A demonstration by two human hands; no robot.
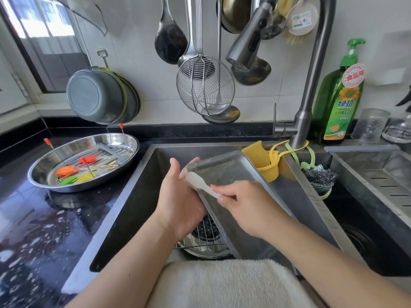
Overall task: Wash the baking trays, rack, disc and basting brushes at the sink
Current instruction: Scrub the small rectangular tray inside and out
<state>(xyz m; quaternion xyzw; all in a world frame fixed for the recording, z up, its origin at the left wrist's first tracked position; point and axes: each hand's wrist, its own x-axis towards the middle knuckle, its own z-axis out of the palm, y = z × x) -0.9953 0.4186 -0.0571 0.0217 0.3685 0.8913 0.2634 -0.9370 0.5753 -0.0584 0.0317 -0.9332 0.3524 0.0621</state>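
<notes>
Beside steel sink (138,192), wet black countertop (40,218), white-tiled wall (142,63)

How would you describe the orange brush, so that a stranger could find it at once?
Look left of the sink, on the black counter, for the round steel tray. The orange brush lies on a wire rack inside it, toward the left. A red brush and a green one lie nearby; only this one is orange.

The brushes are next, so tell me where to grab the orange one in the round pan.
Take the orange brush by its thin wire handle, pinching from above near the orange tip. The handle slants up clear of the round pan, while the head lies low among other brushes.
</notes>
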